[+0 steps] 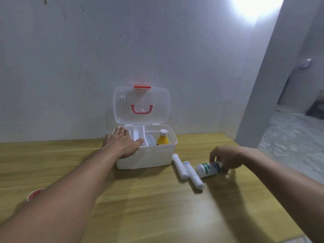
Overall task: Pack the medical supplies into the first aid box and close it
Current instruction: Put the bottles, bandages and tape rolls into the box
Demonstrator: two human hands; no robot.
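Note:
The white first aid box [154,158] stands on the wooden table with its clear lid [157,102] raised against the wall. Inside it stand a yellow bottle [162,139] with a white cap and a small clear container [151,139]. My left hand [122,142] rests flat on the box's left front rim, fingers spread. To the right of the box lie two white gauze rolls [180,166] [193,175] side by side. My right hand [226,158] grips the end of a white bottle with a green label [206,170], which lies on its side on the table.
A red round object [35,193] shows at the left, partly behind my left forearm. The table [157,199] butts against the grey wall behind the box. Its right edge runs beside a pillar [259,106], with open floor beyond.

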